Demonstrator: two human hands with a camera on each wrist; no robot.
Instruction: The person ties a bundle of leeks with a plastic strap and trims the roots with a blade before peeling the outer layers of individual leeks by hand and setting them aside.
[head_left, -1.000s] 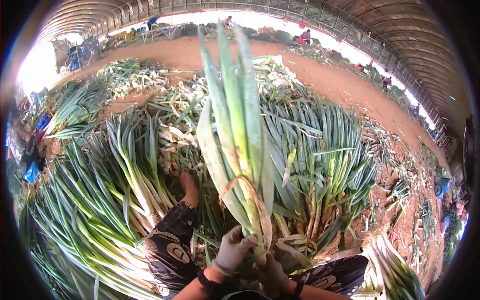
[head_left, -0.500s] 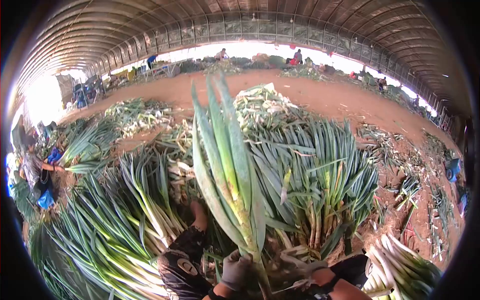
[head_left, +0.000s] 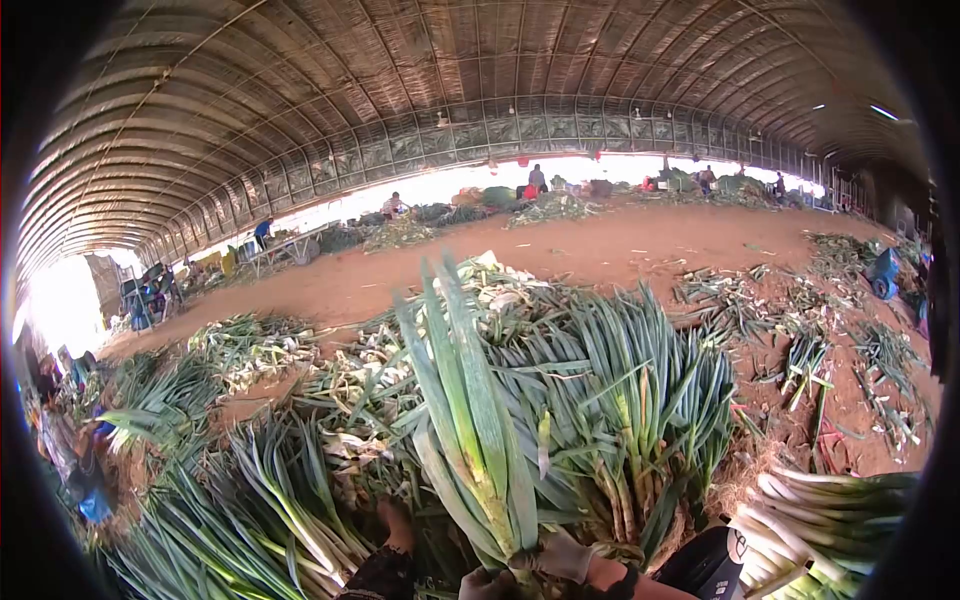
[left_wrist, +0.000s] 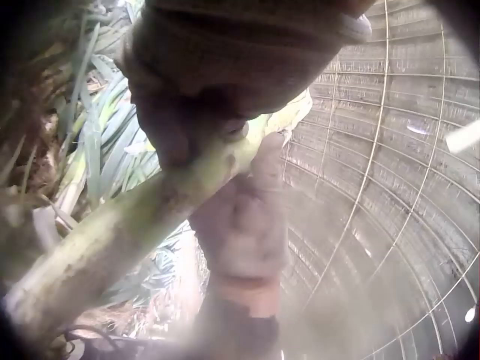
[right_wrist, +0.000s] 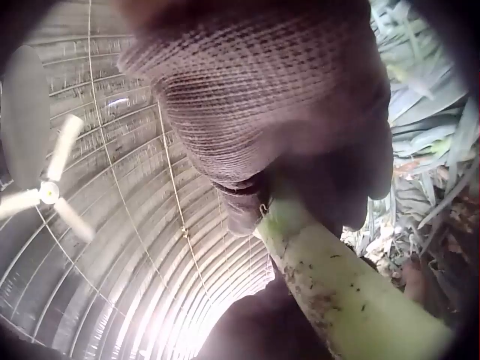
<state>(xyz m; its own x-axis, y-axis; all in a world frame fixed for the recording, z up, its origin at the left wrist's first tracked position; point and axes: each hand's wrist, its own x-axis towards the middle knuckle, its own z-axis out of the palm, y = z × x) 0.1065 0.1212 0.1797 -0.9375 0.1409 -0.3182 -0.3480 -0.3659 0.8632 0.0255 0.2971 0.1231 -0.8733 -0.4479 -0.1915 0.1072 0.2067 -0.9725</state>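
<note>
A large green onion [head_left: 470,440] with long green leaves stands upright before me in the head view. My left hand [head_left: 492,584], in a grey knit glove, grips its stalk at the bottom edge of that view. Just above and to the right, my gloved right hand [head_left: 558,557] holds the stalk where the leaves fan out. The left wrist view shows the dirt-flecked pale stalk [left_wrist: 97,259] slanting out below the left hand [left_wrist: 232,60], with the right hand [left_wrist: 247,225] close beyond. In the right wrist view, the right hand's fingers [right_wrist: 277,112] curl round the stalk [right_wrist: 352,296].
Untrimmed green onions [head_left: 640,400] are heaped right of centre. Cleaned ones with white stalks [head_left: 820,520] lie at lower right, and others [head_left: 250,510] at left. Leaf scraps [head_left: 260,345] litter the dirt floor [head_left: 620,250]. A bare foot [head_left: 397,525] is near the left pile.
The head view has tilted up, so everything sits lower. My right hand left the stalk's lower part, moved right, and is now back at the stalk's upper part beside the left hand.
</note>
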